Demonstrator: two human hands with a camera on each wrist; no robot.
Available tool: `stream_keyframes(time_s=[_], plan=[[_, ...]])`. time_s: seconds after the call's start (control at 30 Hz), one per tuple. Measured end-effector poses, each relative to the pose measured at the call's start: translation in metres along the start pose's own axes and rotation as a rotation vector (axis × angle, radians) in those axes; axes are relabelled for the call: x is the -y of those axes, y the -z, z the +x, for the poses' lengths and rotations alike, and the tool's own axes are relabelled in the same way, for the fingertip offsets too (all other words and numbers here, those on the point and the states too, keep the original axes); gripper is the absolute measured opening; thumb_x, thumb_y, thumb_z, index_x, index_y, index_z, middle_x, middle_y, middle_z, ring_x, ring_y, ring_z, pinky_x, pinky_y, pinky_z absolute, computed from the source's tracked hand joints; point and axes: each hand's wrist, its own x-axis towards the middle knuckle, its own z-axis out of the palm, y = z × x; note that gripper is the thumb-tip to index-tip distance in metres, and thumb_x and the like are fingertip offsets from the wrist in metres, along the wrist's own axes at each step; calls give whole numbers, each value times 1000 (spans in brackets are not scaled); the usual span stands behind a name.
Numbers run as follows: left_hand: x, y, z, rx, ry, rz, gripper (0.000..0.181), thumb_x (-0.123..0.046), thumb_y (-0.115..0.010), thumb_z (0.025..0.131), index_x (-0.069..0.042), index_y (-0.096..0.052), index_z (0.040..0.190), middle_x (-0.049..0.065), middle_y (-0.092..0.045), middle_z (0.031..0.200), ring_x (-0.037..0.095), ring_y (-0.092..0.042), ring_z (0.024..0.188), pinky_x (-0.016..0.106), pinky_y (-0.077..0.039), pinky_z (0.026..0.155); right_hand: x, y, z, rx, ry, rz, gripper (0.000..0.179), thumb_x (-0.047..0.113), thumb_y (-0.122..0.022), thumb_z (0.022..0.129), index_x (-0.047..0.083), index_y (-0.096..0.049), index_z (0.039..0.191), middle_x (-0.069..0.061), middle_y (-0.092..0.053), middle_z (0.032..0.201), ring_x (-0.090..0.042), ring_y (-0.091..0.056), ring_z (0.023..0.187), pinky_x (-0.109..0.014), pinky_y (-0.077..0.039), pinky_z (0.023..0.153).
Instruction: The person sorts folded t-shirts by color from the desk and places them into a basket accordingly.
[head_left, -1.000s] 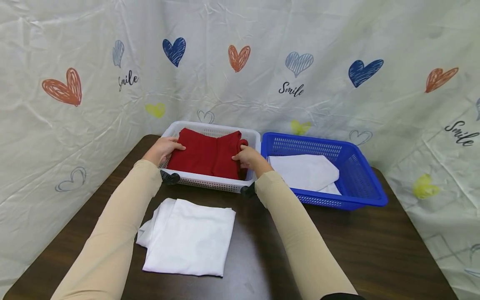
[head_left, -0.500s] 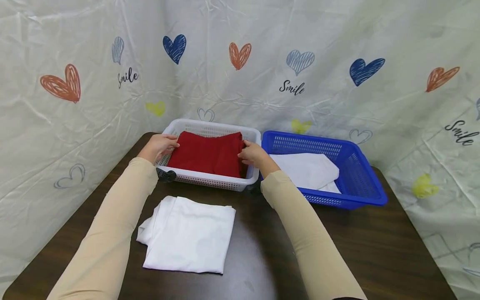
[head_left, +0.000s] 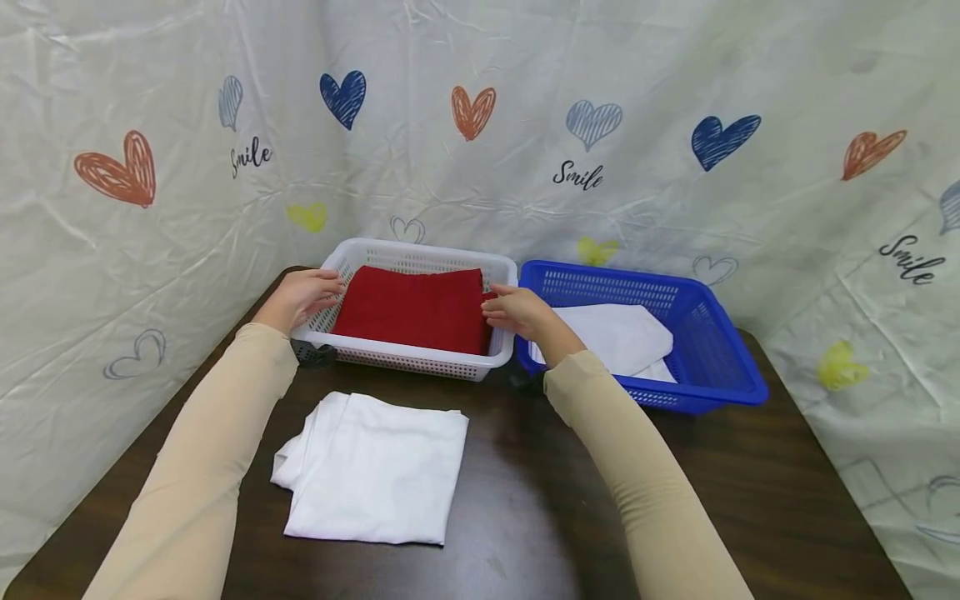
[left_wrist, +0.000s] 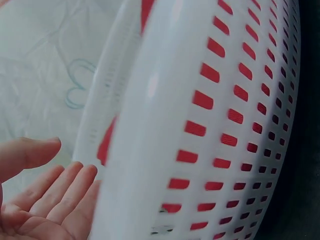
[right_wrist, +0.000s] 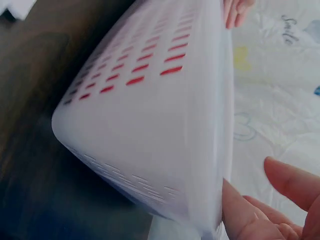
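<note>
A folded red cloth [head_left: 412, 308] lies in the white perforated basket [head_left: 405, 360] at the back of the table. My left hand [head_left: 302, 296], fingers extended, hovers at the basket's left end. In the left wrist view that same left hand [left_wrist: 55, 200] shows its palm and holds nothing. Over the basket's right end, my right hand [head_left: 522, 312] points its fingers toward the cloth's right edge. The right wrist view has the right hand [right_wrist: 270, 210] at the basket rim [right_wrist: 212, 150], thumb apart from the fingers, nothing gripped.
A folded white cloth [head_left: 378, 471] lies on the dark wooden table [head_left: 517, 500] in front of the white basket. To the right stands a blue basket [head_left: 712, 358] with folded white cloth [head_left: 618, 333] inside. A curtain [head_left: 480, 192] with hearts hangs behind.
Both hands have let go of the red cloth and moved apart, the left one leftward, the right one rightward. The red cloth now lies flatter in the white basket.
</note>
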Motion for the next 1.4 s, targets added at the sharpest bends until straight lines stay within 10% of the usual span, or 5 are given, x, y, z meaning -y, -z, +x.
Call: stream_keyframes(time_s=[0.3,0.73,0.93,1.2,1.4], plan=[[4,11,-19,87,-51,-57,64,-16,-51,103,-2,-20,157,18,-25,163,27,-33,148,34,-34,116,-14,14,-26,119,53,144,58,10,-44,105,5,-20,158,-20,-30,161,-33,-34,148,-42,-30,121],[16,17,-55,164,-120,-165,71,-17,-60,99,4,-22,155,-22,-67,97,-6,-66,93,23,-45,103,-31,29,-67,249,117,166,56,12,-38,107,0,-17,158,-20,-27,162,-34,-31,148,-38,-34,114],[26,18,-74,213,-165,-226,69,-16,-58,100,7,-21,153,-20,-71,100,-2,-69,98,18,-53,93,-45,32,-83,278,142,178,54,14,-39,107,-1,-22,156,-22,-29,161,-34,-35,146,-38,-37,112],[47,30,-98,301,-215,-338,19,-7,-55,101,-12,-59,118,-9,-74,108,5,-71,103,20,-56,92,-66,29,-102,316,140,190,52,9,-40,106,-5,-25,154,-25,-29,159,-30,-43,142,-32,-44,108],[61,33,-110,286,-214,-283,35,-10,-56,101,-1,-47,134,-11,-73,113,3,-70,105,20,-55,92,-79,24,-110,316,98,200,52,9,-43,105,-4,-28,153,-22,-35,158,-27,-48,140,-36,-41,111]])
